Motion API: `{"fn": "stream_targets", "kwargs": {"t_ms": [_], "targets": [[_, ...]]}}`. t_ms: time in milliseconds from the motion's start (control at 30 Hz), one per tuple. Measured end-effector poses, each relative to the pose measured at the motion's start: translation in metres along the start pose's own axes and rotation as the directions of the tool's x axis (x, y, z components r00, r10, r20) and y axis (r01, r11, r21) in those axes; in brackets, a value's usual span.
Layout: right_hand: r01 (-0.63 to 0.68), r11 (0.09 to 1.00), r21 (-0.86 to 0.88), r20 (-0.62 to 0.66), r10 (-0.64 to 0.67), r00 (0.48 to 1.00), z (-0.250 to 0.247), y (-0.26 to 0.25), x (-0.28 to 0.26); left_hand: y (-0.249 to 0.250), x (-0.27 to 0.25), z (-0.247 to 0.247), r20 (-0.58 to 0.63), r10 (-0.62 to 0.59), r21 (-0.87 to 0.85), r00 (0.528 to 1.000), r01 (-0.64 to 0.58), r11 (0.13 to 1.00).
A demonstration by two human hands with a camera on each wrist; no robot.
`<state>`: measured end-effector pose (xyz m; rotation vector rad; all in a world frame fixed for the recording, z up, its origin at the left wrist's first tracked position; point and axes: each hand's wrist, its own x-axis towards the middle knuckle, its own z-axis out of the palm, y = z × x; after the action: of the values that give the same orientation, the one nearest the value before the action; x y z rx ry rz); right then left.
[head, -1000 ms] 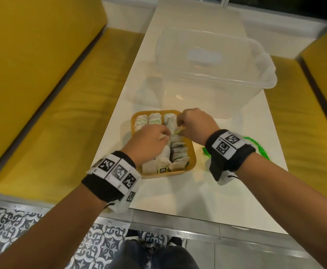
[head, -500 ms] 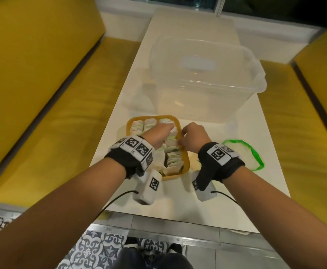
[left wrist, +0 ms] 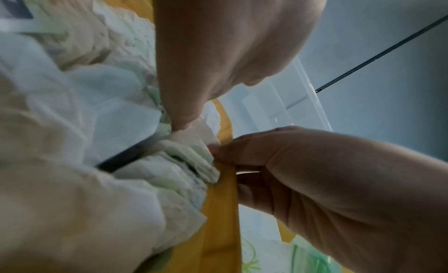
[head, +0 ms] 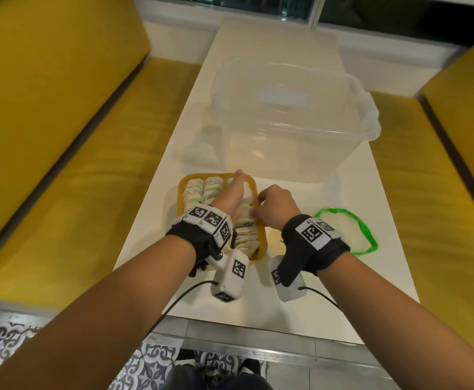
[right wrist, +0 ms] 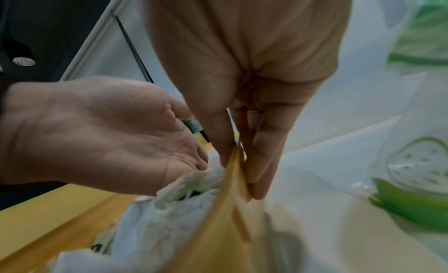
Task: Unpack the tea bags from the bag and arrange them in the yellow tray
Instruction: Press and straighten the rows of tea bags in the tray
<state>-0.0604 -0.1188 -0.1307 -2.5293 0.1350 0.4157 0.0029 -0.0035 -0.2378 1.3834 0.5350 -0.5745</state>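
The tea bags (head: 202, 190) stand packed in rows inside the yellow tray (head: 180, 192), which sits on the white tabletop (head: 371, 277) toward its near left part, just in front of the clear plastic bin (head: 286, 108). The left hand (head: 230, 195) reaches over the tray from the near side with its fingers (left wrist: 184, 112) stretched out straight, the tips pressing down onto the tea bags along the tray's right-hand row; it grips nothing. The right hand (head: 275, 206) is at the tray's right rim, and the right wrist view shows its thumb on the inner face of the wall and its fingers (right wrist: 264, 162) on the outer face, pinching the yellow rim between them. In the left wrist view the right thumb tip touches the edge of a tea bag (left wrist: 194, 156) lying against that wall. The bag (head: 342, 235), a flat clear pouch with a green border, lies on the tabletop just right of the right wrist, apart from the tray, toward the right edge. The bin stands farther back across the middle of the tabletop. Yellow bench seats (head: 61, 164) run along both long sides of the tabletop, and patterned floor tiles (head: 5, 342) show below its near edge.
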Motion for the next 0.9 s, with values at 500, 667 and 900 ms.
{"fn": "stream_targets", "kwargs": {"t_ms": [500,667,900], "targets": [[-0.019,0.998,0.052,0.016,0.018,1.0,0.004,0.005,0.006,0.042,-0.085,0.009,0.03,0.001,-0.091,1.0,0.002,0.996],[-0.03,0.997,0.076,-0.031,0.032,0.999,0.003,0.007,0.007,0.064,-0.144,-0.013,0.032,0.187,0.062,0.982,-0.188,0.98],[0.146,0.989,0.0,-0.228,-0.142,0.963,-0.017,0.004,-0.006,0.066,-0.208,-0.077,0.043,0.633,0.675,0.773,-0.489,0.552]]}}
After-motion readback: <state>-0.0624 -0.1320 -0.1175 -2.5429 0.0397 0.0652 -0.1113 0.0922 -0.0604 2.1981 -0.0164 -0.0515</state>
